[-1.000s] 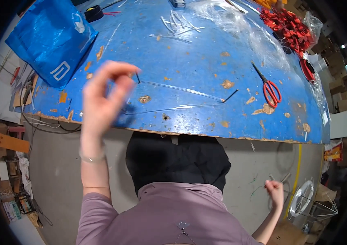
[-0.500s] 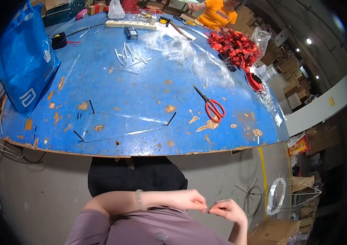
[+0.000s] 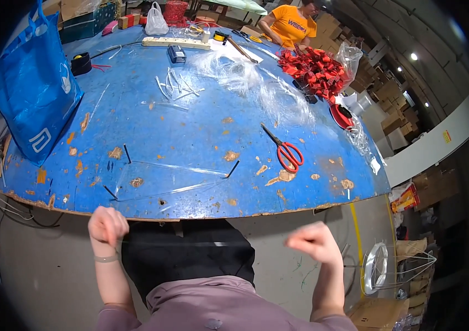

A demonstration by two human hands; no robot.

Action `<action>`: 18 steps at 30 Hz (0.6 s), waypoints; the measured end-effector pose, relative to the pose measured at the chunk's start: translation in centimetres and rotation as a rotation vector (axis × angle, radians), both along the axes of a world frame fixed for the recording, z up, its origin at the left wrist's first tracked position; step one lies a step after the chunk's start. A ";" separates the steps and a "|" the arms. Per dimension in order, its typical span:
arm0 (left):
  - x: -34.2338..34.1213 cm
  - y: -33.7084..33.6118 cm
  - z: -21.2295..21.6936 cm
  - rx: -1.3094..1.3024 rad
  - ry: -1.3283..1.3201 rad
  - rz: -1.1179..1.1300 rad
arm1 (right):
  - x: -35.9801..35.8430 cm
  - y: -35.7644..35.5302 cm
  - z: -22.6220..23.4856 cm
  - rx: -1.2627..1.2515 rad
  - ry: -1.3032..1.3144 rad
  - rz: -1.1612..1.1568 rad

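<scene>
In front of my lap a clear thin strand [image 3: 220, 244] runs across between my two hands. My left hand [image 3: 109, 226], just off the table's near edge, pinches one end. My right hand [image 3: 317, 243] is also closed, thumb and fingers together, at the strand's other end; its fingertips are slightly blurred. On the blue table [image 3: 157, 129], clear strands [image 3: 182, 167] are looped around three dark upright pegs [image 3: 233, 169]. Red-handled scissors [image 3: 288, 154] lie to the right of these, blades pointing away.
A heap of clear strands [image 3: 284, 105] and short white strips [image 3: 176, 84] lie farther back. Red ribbon bows [image 3: 317, 71] are piled at the far right, near a red ribbon spool [image 3: 341, 116]. A blue bag [image 3: 36, 94] stands at left. Another person [image 3: 291, 25] is across the table.
My hands were close together near my right side. Now the left has swung far left, and the strand stretches between them. My right hand has risen slightly.
</scene>
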State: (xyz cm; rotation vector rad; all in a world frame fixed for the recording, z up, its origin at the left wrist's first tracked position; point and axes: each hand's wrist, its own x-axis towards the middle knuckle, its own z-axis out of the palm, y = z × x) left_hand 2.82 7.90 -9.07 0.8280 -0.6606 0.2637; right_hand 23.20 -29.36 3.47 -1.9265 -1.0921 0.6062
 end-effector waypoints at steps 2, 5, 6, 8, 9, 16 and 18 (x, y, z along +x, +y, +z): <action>-0.6 1.4 0.6 0.034 -0.135 0.178 | 1.2 4.6 0.8 -0.095 -0.261 0.024; -1.5 2.6 0.5 -0.198 0.096 0.418 | 3.6 9.9 1.1 0.052 -0.506 -0.015; -1.4 2.9 0.7 -0.199 0.092 0.413 | 4.5 11.6 1.4 0.064 -0.593 -0.003; -0.8 3.7 1.3 -0.522 0.274 0.558 | 6.1 15.0 1.2 0.146 -0.708 0.038; -0.5 3.9 1.8 -0.523 0.273 0.554 | 7.0 16.6 1.1 0.174 -0.756 0.047; 2.3 6.4 4.1 -0.505 0.684 0.959 | 11.7 25.3 -0.8 0.124 -0.762 -0.010; 3.1 6.5 4.2 -0.377 0.720 1.048 | 12.5 26.4 -1.6 0.089 -0.742 -0.022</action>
